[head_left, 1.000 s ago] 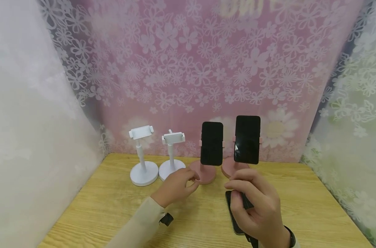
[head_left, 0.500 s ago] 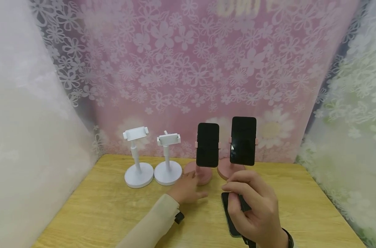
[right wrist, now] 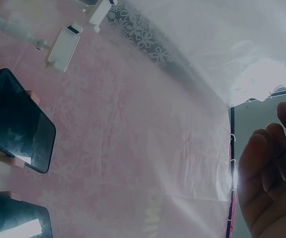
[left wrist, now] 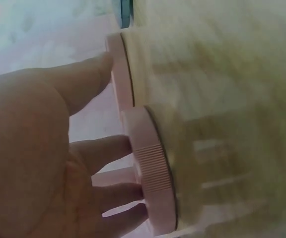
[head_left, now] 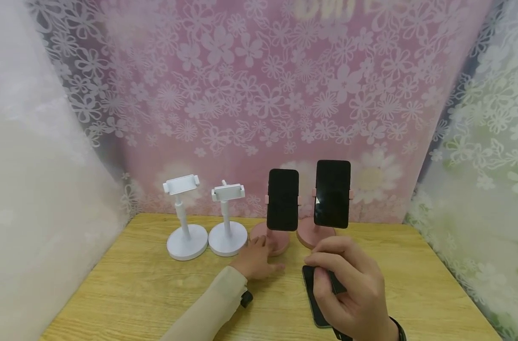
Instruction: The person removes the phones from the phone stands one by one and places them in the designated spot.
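My left hand point(head_left: 256, 260) reaches to the left pink phone stand point(head_left: 277, 242), its fingertips at the round base. In the left wrist view, extended fingers point(left wrist: 108, 196) touch the ridged edge of a pink base point(left wrist: 155, 171); the thumb overlaps a second pink base point(left wrist: 119, 72). That left stand holds a black phone point(head_left: 283, 201) upright in its clamp. My right hand point(head_left: 354, 286) hovers with loosely curled fingers and nothing in them. Beneath it, a dark phone point(head_left: 312, 303) lies on the table, partly hidden by the hand.
Another pink stand point(head_left: 305, 234) holds a larger black phone point(head_left: 333, 194) to the right. Two white stands point(head_left: 187, 244) point(head_left: 228, 239), their clamps without phones, stand to the left. A floral pink curtain point(head_left: 250, 109) hangs behind the wooden table point(head_left: 126, 284).
My left hand has shifted right and its fingers have spread against the pink base. My right hand stays over the lying phone. The head view has shifted slightly.
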Demonstrator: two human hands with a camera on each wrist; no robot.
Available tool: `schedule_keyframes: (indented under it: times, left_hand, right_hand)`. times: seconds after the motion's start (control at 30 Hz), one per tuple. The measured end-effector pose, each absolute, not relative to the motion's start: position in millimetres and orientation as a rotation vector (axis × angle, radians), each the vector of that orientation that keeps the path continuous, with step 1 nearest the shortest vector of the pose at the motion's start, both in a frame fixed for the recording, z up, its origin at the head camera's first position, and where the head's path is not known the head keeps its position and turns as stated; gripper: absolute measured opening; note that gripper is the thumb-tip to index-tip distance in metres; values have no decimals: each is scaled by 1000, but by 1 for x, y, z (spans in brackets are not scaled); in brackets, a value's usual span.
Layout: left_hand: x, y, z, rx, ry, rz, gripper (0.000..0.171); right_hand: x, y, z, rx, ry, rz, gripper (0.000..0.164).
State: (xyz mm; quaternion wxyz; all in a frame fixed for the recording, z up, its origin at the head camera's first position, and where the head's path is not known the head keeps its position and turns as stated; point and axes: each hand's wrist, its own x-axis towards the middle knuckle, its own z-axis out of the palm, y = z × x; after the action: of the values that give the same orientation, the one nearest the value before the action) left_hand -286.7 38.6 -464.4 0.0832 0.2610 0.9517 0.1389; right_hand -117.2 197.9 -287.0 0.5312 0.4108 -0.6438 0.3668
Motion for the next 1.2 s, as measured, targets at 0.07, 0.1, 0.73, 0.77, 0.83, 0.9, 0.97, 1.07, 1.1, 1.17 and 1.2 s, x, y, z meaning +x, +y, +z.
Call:
schedule_keyframes:
  times: [0.07, 0.1, 0.73, 0.77, 0.83, 0.9, 0.97, 1.07, 1.1, 1.17, 1.2]
  left_hand:
    - [-287, 38, -463, 779, 2843, 395, 72]
    - [-287, 39, -463, 778, 2848, 380, 71]
    - [-262, 46, -452, 824, 2968, 218, 88]
    - [-260, 46, -452, 839, 2971, 197, 87]
    - [-256, 45, -451, 870, 2971, 166, 85]
    - [-252, 44, -451, 895, 2957, 148, 84]
    - [-248, 42, -450, 916, 2941, 113, 85]
    - [-241, 40, -449, 925, 2911, 89, 88]
    - [-239, 39, -448, 922, 2900, 88, 89]
    - [-233, 37, -446, 913, 2879, 84, 91]
    - [-230, 36, -445, 913, 2871, 75, 92]
  right_hand:
    - [-117, 198, -287, 997, -1538, 884, 23]
    - [-117, 198, -286, 1004, -1543, 883, 24]
    - [-119, 195, -287, 996, -1634, 861, 30]
    - [-119, 195, -288, 992, -1639, 860, 30]
    - [-120, 195, -289, 984, -1647, 858, 31]
    - [-120, 195, -290, 976, -1658, 852, 31]
    - [-120, 195, -291, 976, -1665, 848, 31]
    - [-120, 195, -291, 984, -1666, 847, 30]
    - [-120, 195, -292, 988, -1665, 849, 29]
    - [-121, 195, -292, 995, -1664, 852, 28]
    - [-121, 195, -292, 996, -1662, 853, 28]
